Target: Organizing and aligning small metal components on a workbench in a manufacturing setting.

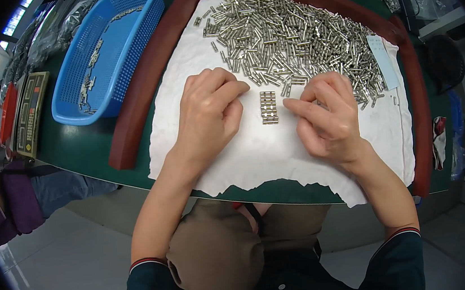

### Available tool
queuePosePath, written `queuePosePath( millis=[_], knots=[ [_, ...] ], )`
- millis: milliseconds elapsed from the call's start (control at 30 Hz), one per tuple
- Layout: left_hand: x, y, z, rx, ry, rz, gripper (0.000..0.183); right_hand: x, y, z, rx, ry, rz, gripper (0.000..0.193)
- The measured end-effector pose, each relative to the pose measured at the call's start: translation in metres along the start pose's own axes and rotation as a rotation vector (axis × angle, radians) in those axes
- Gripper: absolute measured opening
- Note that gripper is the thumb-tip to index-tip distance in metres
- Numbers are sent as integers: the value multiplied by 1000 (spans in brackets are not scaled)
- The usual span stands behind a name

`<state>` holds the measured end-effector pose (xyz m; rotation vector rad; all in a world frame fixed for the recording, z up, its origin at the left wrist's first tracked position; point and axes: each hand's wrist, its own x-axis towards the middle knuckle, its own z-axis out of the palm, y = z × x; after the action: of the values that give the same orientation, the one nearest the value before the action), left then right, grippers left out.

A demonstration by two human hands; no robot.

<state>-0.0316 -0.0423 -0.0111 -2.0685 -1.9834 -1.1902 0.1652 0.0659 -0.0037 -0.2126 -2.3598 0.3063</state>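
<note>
A short stack of small shiny metal link pieces (269, 108) lies on the white cloth (234, 159) between my hands. To its left is my left hand (210, 106), its index finger stretched toward the stack and the thumb apart below. The other fingers curl inward. My right hand (329, 117) is just right of the stack, index fingertip close to its edge. Its thumb hangs lower, away from that finger, and the rest are bent. I see nothing held in either hand; the palms are hidden. Beyond them spreads a big heap of loose metal pins and links (289, 34).
Dark red raised bars (140, 103) border the cloth on the green table (65, 148). A blue perforated basket (73, 113) with metal strips stands at the left. Light blue paper (383, 61) lies right of the heap. A person in purple (18, 204) is at the far left.
</note>
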Motion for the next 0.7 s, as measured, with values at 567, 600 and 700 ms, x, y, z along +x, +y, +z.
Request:
queuePosePath(
  millis=[567,600,700],
  knots=[
    [-57,15,-63,268,-731,-4,84,-6,34,-6,-10,454,79,27],
    [-67,16,-74,280,-732,-14,84,-6,33,-6,0,442,93,27],
    [-104,20,-103,319,-777,-79,81,-7,32,-8,13,419,96,27]
  ],
)
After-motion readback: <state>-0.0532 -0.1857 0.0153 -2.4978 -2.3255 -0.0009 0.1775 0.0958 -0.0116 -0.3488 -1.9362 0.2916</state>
